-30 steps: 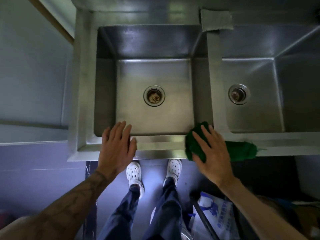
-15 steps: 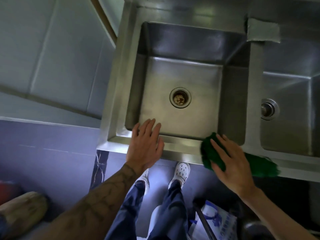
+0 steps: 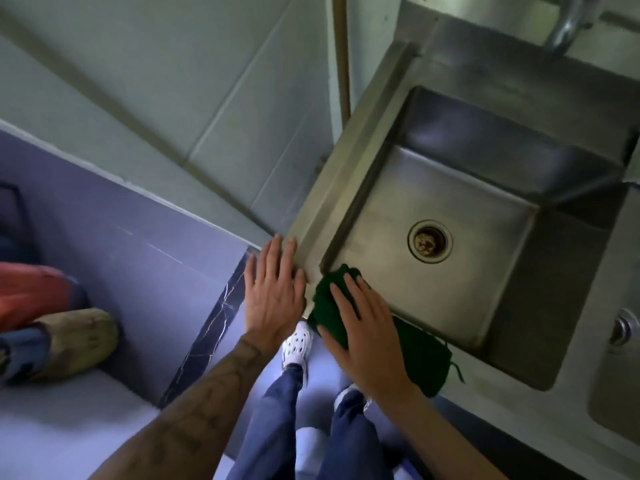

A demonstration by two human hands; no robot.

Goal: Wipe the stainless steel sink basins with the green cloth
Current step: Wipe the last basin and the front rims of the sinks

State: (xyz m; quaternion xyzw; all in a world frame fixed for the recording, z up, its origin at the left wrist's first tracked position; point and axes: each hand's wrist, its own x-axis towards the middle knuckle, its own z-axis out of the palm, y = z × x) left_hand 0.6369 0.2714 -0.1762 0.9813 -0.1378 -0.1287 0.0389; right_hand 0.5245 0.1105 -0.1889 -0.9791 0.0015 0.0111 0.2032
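Observation:
The left stainless steel basin (image 3: pixel 485 188) fills the right half of the view, with a round rusty drain (image 3: pixel 429 244) in its floor. A dark green cloth (image 3: pixel 420 351) lies along the sink's front rim (image 3: pixel 502 370), near the front left corner. My right hand (image 3: pixel 362 330) presses flat on the cloth's left part, fingers spread. My left hand (image 3: pixel 273 291) lies flat and open at the sink's front left corner, holding nothing. Only a sliver of the right basin (image 3: pixel 620 386) and its drain (image 3: pixel 623 325) shows at the right edge.
A tap (image 3: pixel 568 22) curves in at the top right. Grey wall panels (image 3: pixel 173 98) stand left of the sink. Below are my legs and white shoes (image 3: pixel 296 344) on a pale floor. A log-like object (image 3: pixel 74 336) and red and blue things (image 3: pixel 31 292) lie at the far left.
My right hand has slid the cloth leftward along the front rim, from the divider between basins to the front left corner. My left hand shifted to the corner. The view swung left.

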